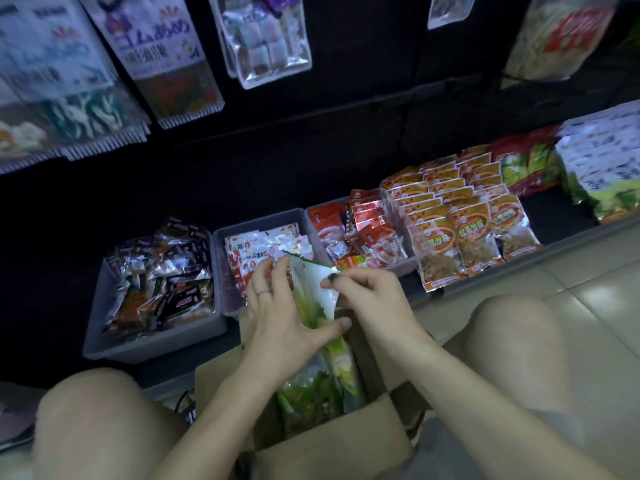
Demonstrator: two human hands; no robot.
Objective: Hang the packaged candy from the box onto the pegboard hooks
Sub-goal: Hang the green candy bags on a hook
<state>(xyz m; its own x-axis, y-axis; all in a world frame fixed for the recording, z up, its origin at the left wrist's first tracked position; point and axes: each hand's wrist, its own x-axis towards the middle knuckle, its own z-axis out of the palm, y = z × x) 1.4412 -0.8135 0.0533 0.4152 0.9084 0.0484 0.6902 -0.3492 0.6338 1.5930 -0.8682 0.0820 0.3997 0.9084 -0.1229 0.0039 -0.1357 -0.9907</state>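
Cardboard box [332, 445] sits open between the knees, holding green candy packets [311, 393]. Left hand [277, 317] grips the top packet [317, 292], thumb curled across its front, above the box. Right hand [367, 296] pinches its upper edge. Grey bins [152, 344] on the shelf beyond hold wrapped snacks. Packets hang on the pegboard [363, 81] above.

Your left hand [284, 306] and right hand [367, 299] gripping a green-and-white candy packet [320, 292] above your open cardboard box [332, 448], grey snack bins [152, 344] beyond, packets hanging on the dark pegboard [363, 81]
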